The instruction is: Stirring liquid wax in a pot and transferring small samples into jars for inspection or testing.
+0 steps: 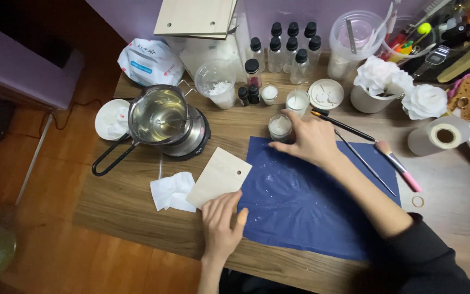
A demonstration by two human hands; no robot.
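My left hand (pixel 221 224) pinches the near corner of a thin pale wooden board (pixel 218 176) with a small hole, lying at the left edge of a dark blue sheet (pixel 305 209) speckled with white flakes. My right hand (pixel 310 140) reaches across the sheet's far edge, fingertips touching a small glass candle jar (pixel 279 128) filled with white wax. Two more small wax-filled jars (pixel 297 102) stand just behind it.
A metal pot (pixel 159 115) with clear liquid sits on a small hot plate, its black handle pointing left. A crumpled tissue (pixel 172 190) lies by the board. Brushes (pixel 398 163), tape roll (pixel 443 136), black-capped bottles (pixel 292 46), white flowers (pixel 403 90) and tubs crowd the back.
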